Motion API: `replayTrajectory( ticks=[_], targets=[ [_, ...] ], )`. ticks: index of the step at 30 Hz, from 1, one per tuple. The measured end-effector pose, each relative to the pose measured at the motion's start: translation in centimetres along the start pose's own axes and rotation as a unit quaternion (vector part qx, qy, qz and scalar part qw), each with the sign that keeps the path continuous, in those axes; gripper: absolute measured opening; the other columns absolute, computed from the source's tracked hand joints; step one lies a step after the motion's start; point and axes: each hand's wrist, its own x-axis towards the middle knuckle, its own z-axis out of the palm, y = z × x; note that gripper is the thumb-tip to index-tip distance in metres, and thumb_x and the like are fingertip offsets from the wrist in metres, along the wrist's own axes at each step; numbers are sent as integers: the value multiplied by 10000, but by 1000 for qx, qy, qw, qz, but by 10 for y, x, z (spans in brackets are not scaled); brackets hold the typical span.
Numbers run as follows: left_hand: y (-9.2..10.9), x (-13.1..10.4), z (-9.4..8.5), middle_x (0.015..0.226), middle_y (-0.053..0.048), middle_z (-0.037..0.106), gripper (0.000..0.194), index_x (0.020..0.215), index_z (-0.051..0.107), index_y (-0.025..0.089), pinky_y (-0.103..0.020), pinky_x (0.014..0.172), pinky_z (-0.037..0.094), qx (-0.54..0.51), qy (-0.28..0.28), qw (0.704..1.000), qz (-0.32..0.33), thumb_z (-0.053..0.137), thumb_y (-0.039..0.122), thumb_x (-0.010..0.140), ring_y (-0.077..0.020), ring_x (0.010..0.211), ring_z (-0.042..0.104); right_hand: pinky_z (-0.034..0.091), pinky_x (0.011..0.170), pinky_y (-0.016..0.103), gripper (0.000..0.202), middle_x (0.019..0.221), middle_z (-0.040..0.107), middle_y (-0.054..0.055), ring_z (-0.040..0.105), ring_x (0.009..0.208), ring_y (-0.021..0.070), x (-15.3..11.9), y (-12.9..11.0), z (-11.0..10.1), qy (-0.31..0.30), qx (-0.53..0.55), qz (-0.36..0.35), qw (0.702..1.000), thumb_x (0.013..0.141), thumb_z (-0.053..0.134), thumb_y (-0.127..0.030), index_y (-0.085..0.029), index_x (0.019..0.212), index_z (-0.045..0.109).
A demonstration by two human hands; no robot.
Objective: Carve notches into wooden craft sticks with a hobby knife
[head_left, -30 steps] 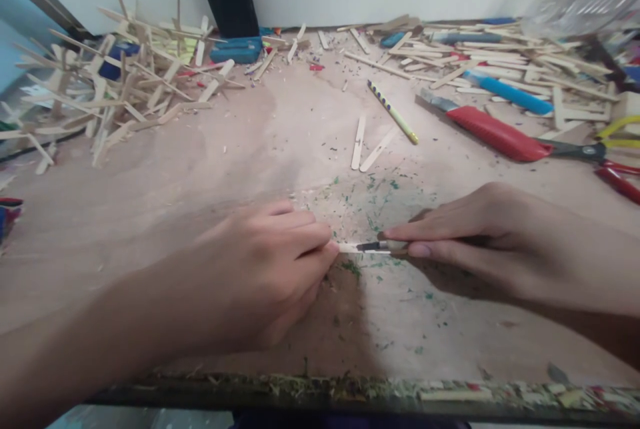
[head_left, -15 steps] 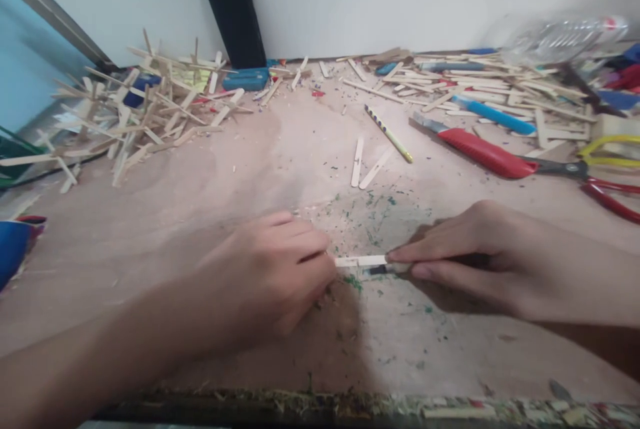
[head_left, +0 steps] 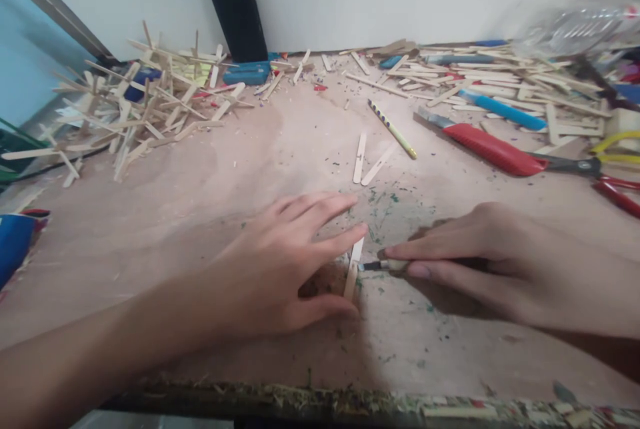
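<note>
- Left hand [head_left: 270, 262] is spread wide, finger and thumb near both ends of the stick [head_left: 357, 251]; right hand [head_left: 500, 256] pinches the blade tool [head_left: 375, 265] firmly.
- Clear bottle [head_left: 575, 28], far right: its content I cannot tell.
- Blade tool points at the stick's middle.
- Stick lies on table [head_left: 300, 149]: probably light, stiff, easily split; best pressed at ends.

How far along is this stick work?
Two sticks beside the pencil look done: each bears a mid-length mark. In hand: a third stick at the left hand's fingers, the right hand's blade at its middle. That one seems left to finish; whether the loose sticks at back right need cutting, I can't tell.
</note>
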Motion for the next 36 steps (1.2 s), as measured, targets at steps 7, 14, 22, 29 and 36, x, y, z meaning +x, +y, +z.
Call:
replayTrajectory(
  ticks=[7, 14, 22, 29, 36],
  targets=[
    [5, 1, 2, 1967, -214, 430, 749, 1725, 658, 258, -821, 1462, 369, -5, -35, 998, -42, 724, 731, 1148, -447, 1823, 438, 445, 528, 158, 336, 736, 780, -49, 666, 553, 48, 4, -1, 9, 16, -3, -9, 1000, 1230, 599, -246, -229, 1232, 935],
    [5, 10, -8, 1972, -282, 381, 806, 1743, 675, 233, -881, 1444, 350, -19, -84, 995, -48, 796, 721, 1113, -509, 1850, 379, 484, 555, 205, 427, 734, 781, -11, 597, 513, 75, 3, 1, 13, 28, 8, -5, 1000, 1241, 558, -298, -205, 972, 876],
    [3, 11, -11, 2005, -243, 326, 820, 1760, 673, 247, -865, 1480, 296, -24, -100, 993, -56, 816, 716, 1102, -522, 1865, 337, 540, 587, 200, 328, 884, 879, 29, 725, 601, 98, 15, -3, 8, 6, -23, -42, 999, 1207, 629, -227, -202, 1307, 940],
    [3, 9, -7, 2003, -236, 334, 867, 1752, 682, 268, -858, 1483, 288, -28, -80, 994, -62, 832, 780, 1069, -525, 1852, 364, 400, 439, 236, 386, 651, 767, -20, 550, 425, 98, 10, -5, 3, 34, -42, 1, 999, 1244, 622, -380, -259, 1163, 980],
    [3, 13, -9, 1988, -290, 328, 848, 1725, 704, 231, -858, 1479, 291, -45, -91, 993, -60, 806, 782, 1088, -532, 1871, 316, 527, 493, 237, 356, 899, 899, 21, 716, 552, 127, 3, 0, 8, 14, 5, 42, 999, 1227, 623, -359, -295, 1178, 969]
  ],
)
